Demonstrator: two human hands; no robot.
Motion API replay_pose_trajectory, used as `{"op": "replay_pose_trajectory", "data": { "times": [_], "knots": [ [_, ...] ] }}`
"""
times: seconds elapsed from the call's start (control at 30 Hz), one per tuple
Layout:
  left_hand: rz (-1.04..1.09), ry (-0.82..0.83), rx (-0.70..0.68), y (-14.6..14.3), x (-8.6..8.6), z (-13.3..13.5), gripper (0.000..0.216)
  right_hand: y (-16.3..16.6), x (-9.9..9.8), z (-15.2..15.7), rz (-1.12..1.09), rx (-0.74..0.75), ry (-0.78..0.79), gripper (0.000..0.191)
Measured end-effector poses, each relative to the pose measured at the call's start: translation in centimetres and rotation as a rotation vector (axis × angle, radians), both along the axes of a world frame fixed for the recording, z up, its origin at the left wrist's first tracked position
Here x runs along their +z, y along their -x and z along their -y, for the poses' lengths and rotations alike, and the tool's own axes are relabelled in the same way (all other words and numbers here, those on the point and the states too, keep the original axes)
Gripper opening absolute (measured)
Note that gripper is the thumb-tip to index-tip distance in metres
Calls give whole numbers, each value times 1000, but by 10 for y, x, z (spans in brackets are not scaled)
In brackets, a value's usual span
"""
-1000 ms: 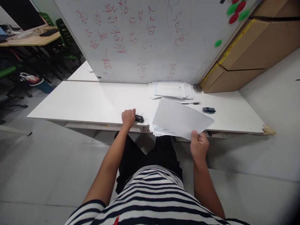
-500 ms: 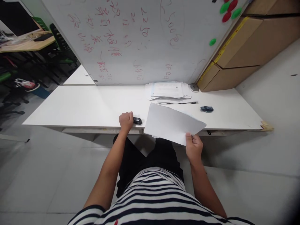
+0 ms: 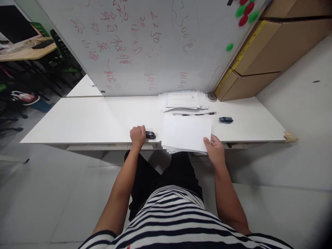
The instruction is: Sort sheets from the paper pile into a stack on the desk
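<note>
A person in a striped shirt [image 3: 166, 221] works at a white counter [image 3: 103, 117], the hands apart on either side of a front stack [image 3: 185, 133] of white paper that juts over the counter's near edge. The right hand [image 3: 215, 152] pinches the near right corner of the front stack, thumb on top; how many sheets it grips cannot be told. The left hand [image 3: 137, 136], to the left of the front stack, is closed around a black stapler-like tool [image 3: 150, 135] whose end points toward the paper. Just beyond the front stack lies a slim dark pen [image 3: 193, 114], and past that a rear stack [image 3: 183, 100] of printed sheets. A small dark packet [image 3: 226, 120] sits to the right of the front stack, near it. Farther beyond the front stack stands a whiteboard [image 3: 103, 41] with red handwriting, and cardboard boxes [image 3: 272, 48] are piled beyond it to the right.
</note>
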State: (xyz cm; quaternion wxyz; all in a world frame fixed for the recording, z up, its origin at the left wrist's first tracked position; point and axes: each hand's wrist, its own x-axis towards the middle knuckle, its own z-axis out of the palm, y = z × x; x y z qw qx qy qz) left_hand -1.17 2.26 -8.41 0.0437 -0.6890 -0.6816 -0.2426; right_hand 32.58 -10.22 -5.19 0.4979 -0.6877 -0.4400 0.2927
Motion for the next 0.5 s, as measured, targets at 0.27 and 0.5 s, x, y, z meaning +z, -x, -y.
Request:
{"op": "replay_pose_trajectory", "data": {
  "times": [0.27, 0.5],
  "knots": [
    [123, 5, 42, -28, 33, 27, 32, -17, 15, -13, 898, 43, 522, 55],
    [-224, 93, -885, -110, 33, 82, 55, -2, 34, -80, 1020, 172, 149, 35]
  ]
}}
